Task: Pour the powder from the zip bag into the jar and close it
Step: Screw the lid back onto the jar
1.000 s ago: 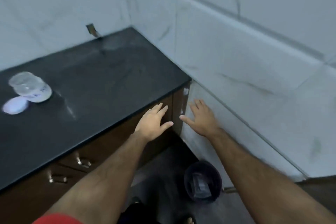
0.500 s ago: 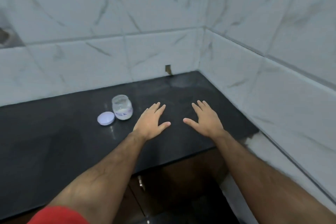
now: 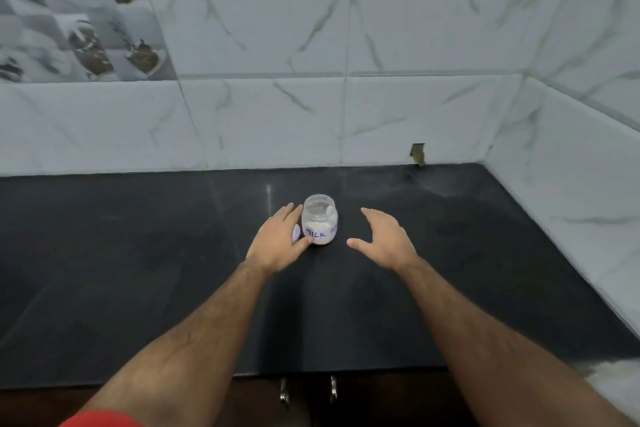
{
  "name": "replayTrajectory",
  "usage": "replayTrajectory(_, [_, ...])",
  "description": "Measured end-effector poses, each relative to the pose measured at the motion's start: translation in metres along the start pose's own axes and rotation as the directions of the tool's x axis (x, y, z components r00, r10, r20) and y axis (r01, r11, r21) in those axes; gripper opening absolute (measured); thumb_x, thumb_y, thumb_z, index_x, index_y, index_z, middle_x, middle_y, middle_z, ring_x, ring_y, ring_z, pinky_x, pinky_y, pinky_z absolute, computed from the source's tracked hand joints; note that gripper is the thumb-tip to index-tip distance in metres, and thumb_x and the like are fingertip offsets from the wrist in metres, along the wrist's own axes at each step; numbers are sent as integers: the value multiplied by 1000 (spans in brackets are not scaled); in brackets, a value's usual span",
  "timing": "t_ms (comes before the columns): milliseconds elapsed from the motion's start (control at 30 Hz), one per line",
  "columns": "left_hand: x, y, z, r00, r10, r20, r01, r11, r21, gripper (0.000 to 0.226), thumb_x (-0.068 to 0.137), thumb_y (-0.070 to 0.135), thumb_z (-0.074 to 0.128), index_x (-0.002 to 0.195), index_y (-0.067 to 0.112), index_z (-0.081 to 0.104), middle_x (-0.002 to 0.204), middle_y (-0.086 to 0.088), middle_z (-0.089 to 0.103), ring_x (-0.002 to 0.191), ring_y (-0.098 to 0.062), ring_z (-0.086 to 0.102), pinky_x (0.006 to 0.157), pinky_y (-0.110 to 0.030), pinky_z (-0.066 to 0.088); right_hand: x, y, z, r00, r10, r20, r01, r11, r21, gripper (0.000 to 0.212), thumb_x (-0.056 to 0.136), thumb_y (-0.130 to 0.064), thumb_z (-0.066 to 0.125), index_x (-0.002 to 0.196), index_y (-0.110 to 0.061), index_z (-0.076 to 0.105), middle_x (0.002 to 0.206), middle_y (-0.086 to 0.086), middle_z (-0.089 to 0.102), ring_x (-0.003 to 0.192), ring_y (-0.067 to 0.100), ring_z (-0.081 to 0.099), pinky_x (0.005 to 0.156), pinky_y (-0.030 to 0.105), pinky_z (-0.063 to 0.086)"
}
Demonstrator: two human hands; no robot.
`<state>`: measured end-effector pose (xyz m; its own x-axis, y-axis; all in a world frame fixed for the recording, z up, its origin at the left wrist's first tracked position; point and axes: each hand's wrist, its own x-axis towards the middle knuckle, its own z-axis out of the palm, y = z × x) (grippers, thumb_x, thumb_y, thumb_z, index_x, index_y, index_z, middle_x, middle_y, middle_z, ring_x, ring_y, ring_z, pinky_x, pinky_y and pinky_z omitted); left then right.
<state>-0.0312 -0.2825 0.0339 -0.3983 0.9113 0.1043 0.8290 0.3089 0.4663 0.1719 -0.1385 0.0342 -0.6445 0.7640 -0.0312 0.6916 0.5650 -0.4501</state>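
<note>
A small clear jar (image 3: 319, 218) with a white label reading "MILK" stands uncapped on the black counter (image 3: 138, 253), with some white powder in its bottom. Its white lid (image 3: 296, 232) lies just left of it, mostly hidden behind my left hand (image 3: 278, 243). That hand is spread open right beside the jar's left side, thumb near the base. My right hand (image 3: 384, 242) hovers open a short way to the jar's right, holding nothing. No zip bag is in view.
White marble-look tiled walls (image 3: 346, 114) close the counter at the back and on the right. A small notch (image 3: 418, 153) sits in the back wall at counter level. Two drawer handles (image 3: 308, 388) show under the front edge.
The view swung from the floor and counter corner to face the counter. The jar now sits between my hands, and my left hand covers most of the lid.
</note>
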Motion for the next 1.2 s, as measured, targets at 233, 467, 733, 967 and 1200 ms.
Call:
replayTrajectory(233, [17,-33,8,974,-225,26,225,974,-5,80,91,43,60,157,18,24,164,-1,28,150,-19,26,118,-34,26,50,3,21,994,-24,109,6,987,158,93,82,-50,75,157,-20,29,163,-1,34,150,21,29,119,46,32])
replayTrajectory(467, [25,-45,30,928,-368,52,370,928,-35,83,89,38,66,157,16,25,162,-1,31,149,-19,29,118,-37,30,83,10,45,981,-12,196,-56,941,335,112,70,-41,88,159,-21,23,161,3,37,146,23,37,116,41,35])
replayTrajectory(733, [52,-57,37,907,-391,153,396,918,2,96,80,31,75,158,20,21,164,0,26,150,-19,25,118,-40,31,88,0,83,981,70,183,-150,869,472,129,58,-32,95,160,-18,16,161,0,36,148,21,34,116,38,33])
replayTrajectory(967, [78,-67,45,926,-287,244,277,958,75,106,74,37,82,158,22,19,165,1,22,152,-19,20,118,-38,26,87,-17,100,987,136,81,-159,828,537,135,53,-43,96,159,-19,16,158,-2,41,144,21,39,115,45,38])
replayTrajectory(1200, [87,-76,49,917,-276,288,235,957,170,96,77,37,77,157,27,23,161,5,32,146,-24,29,113,-46,31,87,-33,103,977,215,3,-177,796,579,90,51,-47,89,128,-30,45,119,-15,62,111,13,62,87,30,50])
